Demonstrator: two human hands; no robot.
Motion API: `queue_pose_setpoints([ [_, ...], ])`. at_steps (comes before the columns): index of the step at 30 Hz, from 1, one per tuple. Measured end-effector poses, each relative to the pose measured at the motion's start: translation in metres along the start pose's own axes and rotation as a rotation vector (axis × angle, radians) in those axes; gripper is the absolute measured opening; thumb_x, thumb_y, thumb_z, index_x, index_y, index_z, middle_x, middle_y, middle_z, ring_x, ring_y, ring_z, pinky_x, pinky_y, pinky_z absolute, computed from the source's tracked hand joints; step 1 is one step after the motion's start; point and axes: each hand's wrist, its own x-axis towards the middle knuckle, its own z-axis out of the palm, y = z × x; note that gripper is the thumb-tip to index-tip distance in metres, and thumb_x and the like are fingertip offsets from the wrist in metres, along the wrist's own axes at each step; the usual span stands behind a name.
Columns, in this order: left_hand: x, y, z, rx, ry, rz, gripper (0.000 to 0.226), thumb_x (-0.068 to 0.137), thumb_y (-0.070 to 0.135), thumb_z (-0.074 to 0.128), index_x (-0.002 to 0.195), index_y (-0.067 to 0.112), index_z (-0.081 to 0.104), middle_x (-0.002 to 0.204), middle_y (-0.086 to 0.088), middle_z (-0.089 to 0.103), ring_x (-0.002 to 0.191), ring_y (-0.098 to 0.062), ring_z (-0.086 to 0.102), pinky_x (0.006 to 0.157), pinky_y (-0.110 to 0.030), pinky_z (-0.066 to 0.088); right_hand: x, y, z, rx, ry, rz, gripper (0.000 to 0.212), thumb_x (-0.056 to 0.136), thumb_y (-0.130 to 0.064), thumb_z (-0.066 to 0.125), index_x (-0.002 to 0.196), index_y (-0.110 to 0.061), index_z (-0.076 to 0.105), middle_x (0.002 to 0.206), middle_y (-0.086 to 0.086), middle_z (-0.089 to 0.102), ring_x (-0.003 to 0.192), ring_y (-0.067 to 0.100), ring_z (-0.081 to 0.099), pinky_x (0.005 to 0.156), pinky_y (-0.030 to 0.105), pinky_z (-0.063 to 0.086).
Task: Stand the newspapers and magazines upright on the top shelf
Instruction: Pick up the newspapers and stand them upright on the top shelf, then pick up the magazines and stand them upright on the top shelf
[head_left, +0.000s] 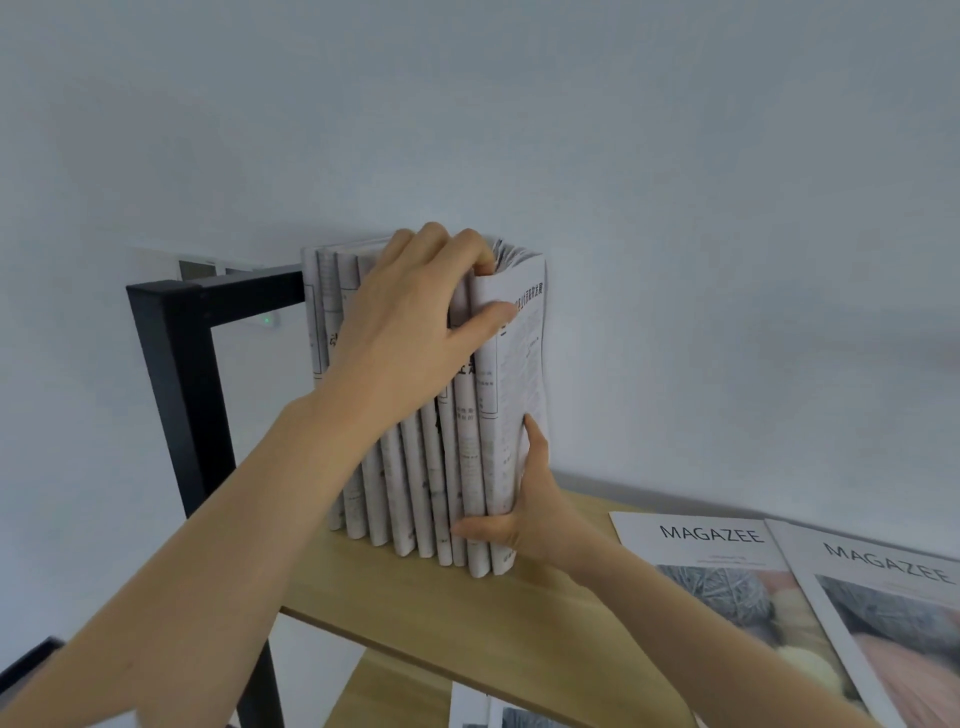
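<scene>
Fingers (457, 249) of the left hand (410, 322) curl over the top edges of the folded newspapers (415, 499), thumb pressed on the front fold of the outermost one, so the hand is clamped on the row. Right hand (524, 514) grips the foot of the same outermost newspaper, thumb across the fold, remaining fingers along its right face. Newspapers: soft grey newsprint, rounded folds facing the viewer, standing upright and close-packed in a row on the top shelf (467, 618), a pale wood-grain board. Black square-section metal frame (171, 374) bounds the row at left; the left forearm hides several middle folds. Two glossy magazines (727, 571), titled MAGAZEE, lie flat and overlapping on the shelf to the right, near the row. Plain pale wall (519, 104) behind
</scene>
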Motion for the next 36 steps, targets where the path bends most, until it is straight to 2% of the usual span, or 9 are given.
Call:
queue_pose_setpoints([
  [7,0.0,0.008,0.007,0.165,0.042,-0.072,0.028,0.086,0.034,0.062,0.103,0.013,0.056,0.102,-0.004,0.052,0.101,-0.022,0.046,0.069,-0.036,0.042,-0.008,-0.007,-0.007,-0.029,-0.123,0.033,0.139,0.059,-0.047,0.086,0.144,-0.039,-0.023,0.149,-0.012,0.029,0.134,0.014,0.038,0.111,0.042,0.036],
  [10,-0.001,0.014,0.009,0.194,0.03,-0.082,0.03,0.087,0.035,0.059,0.107,0.013,0.057,0.107,-0.006,0.051,0.103,-0.024,0.047,0.073,-0.039,0.046,-0.017,-0.008,-0.014,-0.009,-0.158,0.07,0.13,0.069,-0.043,0.082,0.147,-0.034,-0.023,0.149,-0.013,0.029,0.133,0.01,0.037,0.109,0.032,0.035],
  [13,-0.001,0.02,0.011,0.172,0.024,-0.117,0.031,0.088,0.036,0.058,0.11,0.014,0.058,0.113,-0.006,0.052,0.108,-0.024,0.047,0.08,-0.04,0.046,-0.029,-0.013,-0.024,-0.005,-0.147,0.065,0.116,0.074,-0.04,0.078,0.15,-0.031,-0.009,0.142,-0.014,0.03,0.132,0.005,0.032,0.102,0.023,0.032],
  [18,0.0,0.036,0.014,0.157,0.09,-0.126,0.036,0.087,0.032,0.06,0.116,0.011,0.057,0.133,-0.009,0.045,0.122,-0.028,0.043,0.09,-0.04,0.045,-0.051,-0.015,-0.052,-0.085,-0.031,0.045,0.086,0.079,-0.034,0.075,0.147,-0.029,0.023,0.149,-0.003,0.037,0.132,0.021,0.044,0.103,0.036,0.042],
  [21,0.0,0.059,0.016,0.21,0.149,-0.072,0.037,0.085,0.024,0.063,0.118,0.008,0.056,0.136,-0.015,0.044,0.131,-0.033,0.036,0.104,-0.038,0.038,-0.071,-0.018,-0.079,-0.102,0.047,0.02,0.067,0.085,-0.028,0.068,0.143,-0.024,0.034,0.14,-0.002,0.049,0.121,0.018,0.054,0.1,0.038,0.047],
  [24,-0.006,0.086,0.024,0.16,0.163,-0.045,0.03,0.084,0.016,0.062,0.112,0.006,0.059,0.129,-0.015,0.049,0.128,-0.032,0.039,0.099,-0.029,0.037,-0.093,-0.016,-0.107,-0.122,0.083,0.036,0.054,0.089,-0.024,0.063,0.139,-0.021,0.041,0.131,-0.001,0.055,0.112,0.015,0.059,0.096,0.038,0.05],
  [27,-0.021,0.116,0.038,0.015,0.069,-0.113,0.024,0.084,0.014,0.061,0.107,0.008,0.061,0.122,-0.008,0.051,0.122,-0.024,0.041,0.091,-0.02,0.032,-0.119,-0.009,-0.136,-0.172,0.118,0.09,0.047,0.091,-0.023,0.06,0.135,-0.019,0.045,0.126,-0.001,0.059,0.107,0.016,0.061,0.096,0.04,0.05],
  [31,-0.051,0.149,0.067,-0.181,-0.227,-0.33,0.022,0.083,0.013,0.065,0.105,0.012,0.062,0.122,-0.004,0.048,0.121,-0.021,0.04,0.085,-0.017,0.024,-0.151,0.008,-0.17,-0.199,0.141,0.189,0.041,0.091,-0.022,0.058,0.131,-0.017,0.048,0.114,-0.004,0.063,0.106,0.02,0.061,0.094,0.041,0.052],
  [36,-0.089,0.177,0.093,-0.375,-0.652,-0.73,0.045,0.083,0.022,0.069,0.125,0.014,0.055,0.129,-0.006,0.052,0.113,-0.02,0.052,0.084,-0.027,0.039,-0.183,0.026,-0.195,-0.174,0.139,0.26,0.036,0.091,-0.021,0.057,0.126,-0.015,0.051,0.117,0.003,0.061,0.106,0.023,0.061,0.092,0.04,0.052],
])
